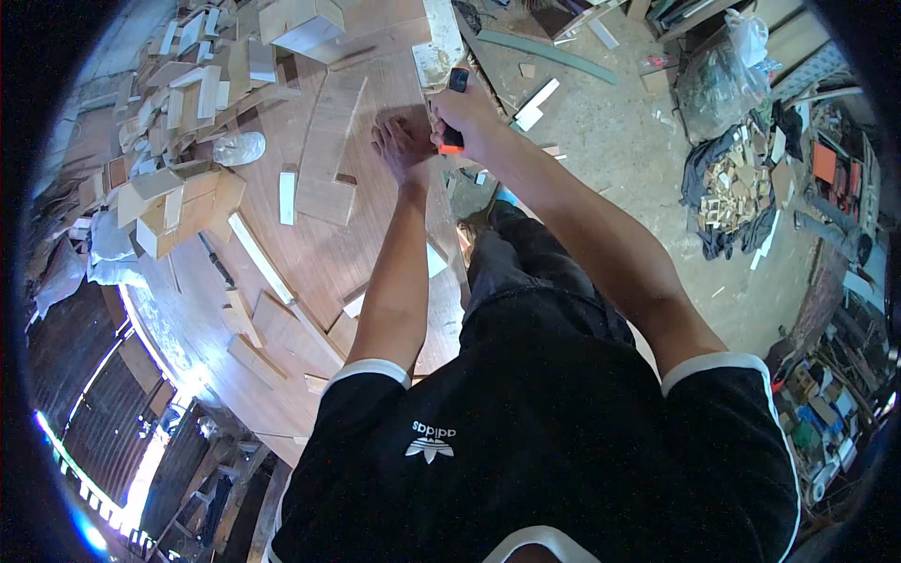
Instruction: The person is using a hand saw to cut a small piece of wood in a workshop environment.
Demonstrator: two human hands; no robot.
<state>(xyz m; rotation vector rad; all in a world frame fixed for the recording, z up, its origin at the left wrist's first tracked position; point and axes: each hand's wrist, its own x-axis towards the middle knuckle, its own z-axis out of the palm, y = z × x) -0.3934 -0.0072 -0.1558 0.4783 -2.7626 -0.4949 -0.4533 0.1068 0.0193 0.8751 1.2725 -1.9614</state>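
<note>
Upper left of the frame: a heap of pale wooden offcut blocks [178, 94] lies along the far edge of the brown wooden table [310, 263], with a crumpled clear plastic bottle [238, 147] just beside it. Left of centre: a small white rectangular wood piece [287, 196] lies flat on the table, and a long pale wooden strip [261, 258] lies slanted below it. Upper centre: a flat curved plywood panel [330, 150] rests on the table. Just right of it, the left hand [402, 143] lies open, palm down and fingers spread, pressed on the table top. Touching it on the right, the right hand [466, 117] is clenched around an orange-and-black handled tool [454, 113], held upright above the table edge; its working end is hidden. Upper right: the grey concrete floor [610, 122] carries scattered wood scraps, a clear plastic bag [727, 70] and a dark cloth with small wooden pieces [727, 188].
</note>
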